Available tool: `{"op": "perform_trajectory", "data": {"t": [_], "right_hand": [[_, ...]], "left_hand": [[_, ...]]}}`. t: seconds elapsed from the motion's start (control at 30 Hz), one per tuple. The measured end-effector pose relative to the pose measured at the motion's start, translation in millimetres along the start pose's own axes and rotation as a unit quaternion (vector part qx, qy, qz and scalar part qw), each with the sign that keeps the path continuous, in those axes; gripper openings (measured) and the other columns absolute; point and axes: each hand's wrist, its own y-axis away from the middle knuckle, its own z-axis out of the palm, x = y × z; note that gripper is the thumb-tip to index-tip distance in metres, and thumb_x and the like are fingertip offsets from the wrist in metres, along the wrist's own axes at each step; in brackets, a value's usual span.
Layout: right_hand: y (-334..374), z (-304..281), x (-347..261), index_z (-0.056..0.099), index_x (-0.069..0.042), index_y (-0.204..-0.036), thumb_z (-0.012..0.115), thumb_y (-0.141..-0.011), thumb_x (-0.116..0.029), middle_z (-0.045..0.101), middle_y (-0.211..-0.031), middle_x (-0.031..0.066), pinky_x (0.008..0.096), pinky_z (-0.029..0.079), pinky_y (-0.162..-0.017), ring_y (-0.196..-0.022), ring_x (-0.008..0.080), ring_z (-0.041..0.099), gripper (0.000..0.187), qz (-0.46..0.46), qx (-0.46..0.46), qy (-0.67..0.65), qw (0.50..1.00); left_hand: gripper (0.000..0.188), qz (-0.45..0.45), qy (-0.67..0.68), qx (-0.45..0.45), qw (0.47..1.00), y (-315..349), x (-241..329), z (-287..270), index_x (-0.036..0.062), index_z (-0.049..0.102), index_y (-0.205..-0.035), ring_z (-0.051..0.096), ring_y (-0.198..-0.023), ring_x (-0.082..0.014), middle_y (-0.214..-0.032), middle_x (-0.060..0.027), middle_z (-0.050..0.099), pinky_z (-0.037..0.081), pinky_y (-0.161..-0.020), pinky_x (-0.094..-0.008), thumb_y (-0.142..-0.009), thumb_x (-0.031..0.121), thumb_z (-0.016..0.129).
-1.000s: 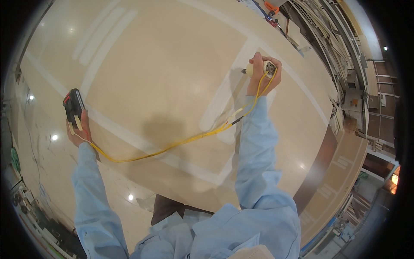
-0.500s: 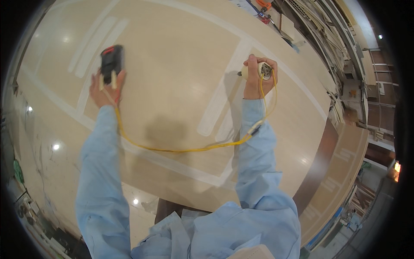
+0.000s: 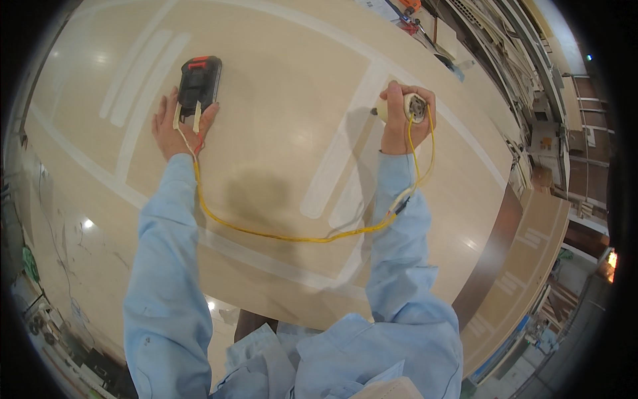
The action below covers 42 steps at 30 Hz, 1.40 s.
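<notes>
A black battery pack [image 3: 201, 78] with red trim is at the far left, over the board. My left hand [image 3: 174, 136] grips its near end, thumb on the right side and fingers on the left. Two pale strips [image 3: 187, 116] run from that end to a yellow cable [image 3: 286, 237], which sags across to the right. My right hand [image 3: 403, 130] is wrapped round a small cream motor [image 3: 417, 106]. A dark shaft [image 3: 374, 112] points left out of the fist, and thin yellow wires join the motor's right end. Dark tape wraps a splice [image 3: 400, 203] above my right sleeve.
A large beige board [image 3: 272, 133] with pale stripe markings lies beneath both hands. Tools with orange and red parts [image 3: 413, 28] sit at its far right edge. Stacked strips and shelving [image 3: 512, 53] stand beyond. Another striped panel [image 3: 515, 279] is at the right.
My left hand and the battery pack have moved to the right and slightly farther away. My right hand, with the motor, has shifted slightly right.
</notes>
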Motion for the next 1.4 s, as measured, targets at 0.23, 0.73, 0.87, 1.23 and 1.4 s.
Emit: {"op": "perform_trajectory", "data": {"t": [0.23, 0.73, 0.87, 1.23, 1.4], "right_hand": [[0.3, 11.6, 20.3, 0.057, -0.004, -0.092, 0.077, -0.088, -0.005, 0.068, -0.081, 0.0078, 0.0283, 0.055, -0.071, -0.073, 0.0138, 0.067, 0.021, 0.036, -0.022, 0.002, 0.999], [-13.2, -10.6, 19.2, 0.059, -0.004, -0.092, 0.077, -0.086, -0.004, 0.069, -0.08, 0.0077, 0.0276, 0.054, -0.069, -0.072, 0.0144, 0.068, 0.019, 0.018, -0.014, -0.018, 1.0], [-11.9, -4.9, 23.3, 0.059, -0.004, -0.092, 0.075, -0.088, -0.003, 0.069, -0.08, 0.0091, 0.0282, 0.054, -0.069, -0.072, 0.0144, 0.068, 0.017, 0.012, -0.034, 0.039, 0.999], [-36.9, 9.2, 38.1, 0.059, -0.004, -0.091, 0.078, -0.086, -0.006, 0.069, -0.076, 0.0083, 0.0285, 0.054, -0.067, -0.068, 0.0144, 0.067, 0.019, -0.011, 0.001, 0.011, 1.0], [-35.1, 16.4, 47.6, 0.059, -0.004, -0.091, 0.079, -0.086, -0.006, 0.069, -0.077, 0.0073, 0.0279, 0.054, -0.066, -0.069, 0.0139, 0.067, 0.021, 0.003, -0.001, 0.036, 0.999]], "left_hand": [[0.074, 0.021, -0.036, 0.022, 0.999, -0.2, -4.7, -0.2, 0.0131, 0.059, -0.139, 0.045, -0.143, -0.0209, -0.143, -0.0002, 0.061, 0.032, -0.119, -0.0373, -0.077, 0.041, 0.088], [0.078, 0.023, -0.038, -0.005, 0.999, 1.0, -7.6, 14.4, 0.0086, 0.054, -0.144, 0.04, -0.145, -0.0168, -0.147, 0.0036, 0.058, 0.023, -0.123, -0.0366, -0.083, 0.049, 0.081], [0.077, -0.025, 0.184, 0.002, 0.983, -0.6, -5.8, 20.2, 0.0109, 0.054, -0.144, 0.045, -0.142, -0.0222, -0.146, -0.0002, 0.059, 0.032, -0.118, -0.0412, -0.082, 0.048, 0.081], [0.08, 0.014, -0.018, 0.001, 1.0, 2.9, -3.4, 15.1, 0.0133, 0.055, -0.144, 0.043, -0.144, -0.02, -0.148, 0.0019, 0.057, 0.025, -0.122, -0.0406, -0.08, 0.053, 0.082], [0.086, -0.059, 0.145, -0.032, 0.987, -2.1, -2.8, 17.7, 0.0098, 0.054, -0.144, 0.044, -0.145, -0.0196, -0.143, 0.0001, 0.062, 0.024, -0.123, -0.0406, -0.076, 0.051, 0.087]]}}
